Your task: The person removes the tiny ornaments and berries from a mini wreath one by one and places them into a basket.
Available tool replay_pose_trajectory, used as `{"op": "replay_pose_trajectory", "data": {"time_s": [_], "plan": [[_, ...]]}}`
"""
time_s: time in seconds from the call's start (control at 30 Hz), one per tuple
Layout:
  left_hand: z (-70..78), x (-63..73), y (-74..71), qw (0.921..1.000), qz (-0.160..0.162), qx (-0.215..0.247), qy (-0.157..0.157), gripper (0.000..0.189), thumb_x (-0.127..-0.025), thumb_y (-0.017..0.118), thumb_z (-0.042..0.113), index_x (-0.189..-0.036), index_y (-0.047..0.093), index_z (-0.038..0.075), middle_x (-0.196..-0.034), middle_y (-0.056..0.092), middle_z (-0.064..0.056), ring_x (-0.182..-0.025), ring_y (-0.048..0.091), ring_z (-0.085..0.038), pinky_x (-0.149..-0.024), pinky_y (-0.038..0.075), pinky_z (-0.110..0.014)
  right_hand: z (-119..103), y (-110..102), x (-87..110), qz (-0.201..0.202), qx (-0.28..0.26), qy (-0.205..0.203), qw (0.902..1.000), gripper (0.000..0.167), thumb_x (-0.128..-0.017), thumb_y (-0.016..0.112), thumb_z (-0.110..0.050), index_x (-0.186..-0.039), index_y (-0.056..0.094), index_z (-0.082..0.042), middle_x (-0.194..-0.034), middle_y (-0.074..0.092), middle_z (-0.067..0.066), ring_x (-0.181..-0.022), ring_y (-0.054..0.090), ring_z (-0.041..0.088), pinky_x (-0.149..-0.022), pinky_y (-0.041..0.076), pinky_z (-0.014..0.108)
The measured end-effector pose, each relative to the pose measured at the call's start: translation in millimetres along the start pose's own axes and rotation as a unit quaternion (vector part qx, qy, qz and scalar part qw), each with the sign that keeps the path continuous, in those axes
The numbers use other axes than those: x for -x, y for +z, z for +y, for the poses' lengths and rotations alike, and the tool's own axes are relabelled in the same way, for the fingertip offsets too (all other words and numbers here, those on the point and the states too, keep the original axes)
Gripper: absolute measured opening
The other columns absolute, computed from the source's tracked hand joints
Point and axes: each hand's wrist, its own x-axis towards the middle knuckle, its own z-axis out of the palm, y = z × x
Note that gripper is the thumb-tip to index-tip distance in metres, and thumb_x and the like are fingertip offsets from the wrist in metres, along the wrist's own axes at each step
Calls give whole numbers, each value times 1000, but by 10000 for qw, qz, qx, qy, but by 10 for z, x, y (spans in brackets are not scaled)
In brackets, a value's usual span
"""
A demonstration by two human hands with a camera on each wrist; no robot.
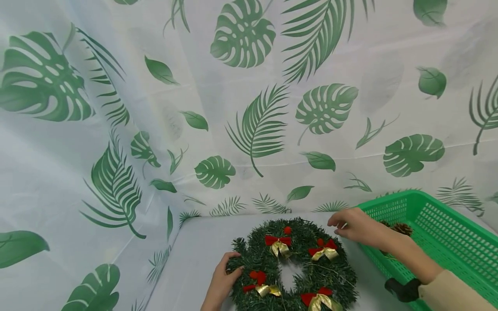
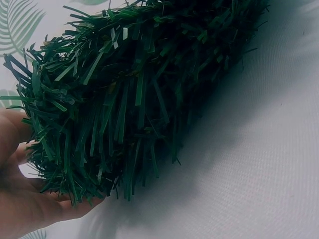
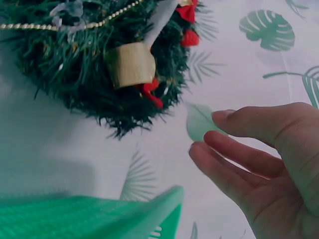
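Your wreath (image 1: 264, 261) lay on the white table (image 1: 194, 255) at the bottom centre of the head frame, its face up. Your left hand (image 1: 222, 278) gripped its outer edge at the lower left, the fingers curled in around the greenery. Your right hand (image 1: 355, 225), at the right of centre, had hold of nothing; its fingers were loosely bent, with a gap between them and the thumb, and it hung near the wreath's upper right edge without touching it. As far as the views showed, the dressing looked well advanced: 4 red-and-gold bows (image 1: 278, 245) sat spaced around the ring, red balls (image 1: 287, 230) were on it, and a bead string (image 3: 117, 17) crossed the greenery in the right wrist view. Cones (image 1: 402, 229) lay in the green basket (image 1: 415, 193) at the lower right, and none showed on the wreath; whether they counted as work left, I could not tell.
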Motion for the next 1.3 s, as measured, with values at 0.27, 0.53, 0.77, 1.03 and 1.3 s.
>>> {"op": "replay_pose_trajectory", "data": {"time_s": [0.27, 0.53, 0.77, 1.03, 1.3], "plan": [[3, 11, -17, 10000, -47, -39, -3, 39, -95, 68, 15, -133, 59, 10, -155, 41, -31, -115, 53, -35, -72, 41, -38, -30, 156, -61, -187, -281, -205, 9992, 20, -83, 73, 10, -102, 75, 4, -95, 75, 13, -81, 72, 24, -66, 58, 28], [-4, -3, -21, 10000, -29, -33, -59, 39, -94, 69, 16, -132, 60, 10, -156, 41, -30, -120, 51, -37, -74, 41, -39, -17, 301, -137, -323, -298, -254, 9987, 21, -83, 71, 13, -101, 76, 3, -95, 76, 13, -82, 73, 28, -67, 59, 31], [-2, -4, -15, 9999, -57, 40, -112, 39, -95, 70, 19, -132, 60, 12, -156, 41, -29, -123, 53, -38, -75, 43, -38, 12, 414, -157, -421, -208, -192, 9987, 21, -83, 71, 11, -100, 77, 0, -93, 77, 11, -82, 72, 25, -67, 58, 32], [-15, -21, 6, 9999, -22, 88, -46, 38, -95, 70, 18, -131, 60, 11, -155, 43, -29, -124, 54, -36, -72, 42, -37, 62, 515, -172, -306, -87, -495, 9983, 26, -79, 68, 17, -99, 77, 4, -90, 76, 12, -79, 72, 25, -66, 59, 32], [-13, -21, -3, 9999, -11, 96, -70, 38, -95, 69, 18, -131, 60, 13, -155, 44, -27, -138, 45, -49, -82, 48, -42, 60, 570, -223, -379, -94, -526, 9979, 25, -80, 67, 18, -98, 77, 2, -88, 75, 11, -77, 71, 22, -66, 58, 31]]}}
